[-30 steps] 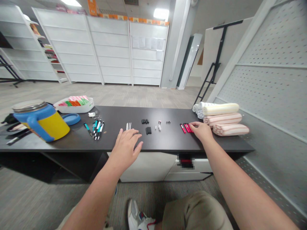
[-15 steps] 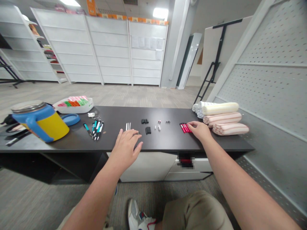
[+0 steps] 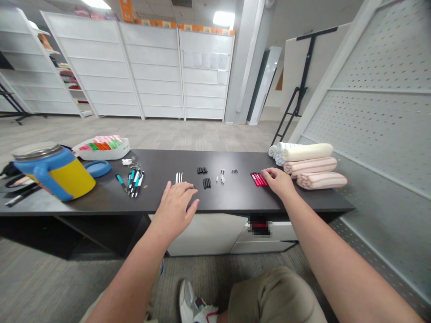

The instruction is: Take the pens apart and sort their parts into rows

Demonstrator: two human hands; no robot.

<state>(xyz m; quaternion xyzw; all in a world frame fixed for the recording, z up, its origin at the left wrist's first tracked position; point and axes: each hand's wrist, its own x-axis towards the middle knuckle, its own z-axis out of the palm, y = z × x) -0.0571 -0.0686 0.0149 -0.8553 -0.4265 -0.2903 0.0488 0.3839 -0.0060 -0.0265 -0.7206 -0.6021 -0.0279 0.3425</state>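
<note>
My right hand (image 3: pixel 279 180) is at the right end of a row of several red pen barrels (image 3: pixel 257 179), its thumb and fingers pinched on the end barrel, which they partly hide. My left hand (image 3: pixel 177 205) is palm down with fingers spread, just in front of some thin white pen refills (image 3: pixel 179 177) whose near ends it covers. Between the hands lie two groups of short black tubes, a far one (image 3: pixel 202 170) and a near one (image 3: pixel 206 183). Beside them are small white pieces (image 3: pixel 222 179) and tiny metallic pieces (image 3: pixel 235 171).
Teal-and-black pens (image 3: pixel 135 183), a blue lid (image 3: pixel 97 168) and a yellow-blue mug (image 3: pixel 57 172) occupy the left of the dark tabletop (image 3: pixel 235 197). Behind them is a white tray (image 3: pixel 114 154) of colourful packets. Rolled towels (image 3: pixel 313 167) are stacked at the right end, near a perforated panel (image 3: pixel 377 107).
The view has shifted very slightly. Both hands keep almost the same places, the right at the red pen barrels and the left by the white refills.
</note>
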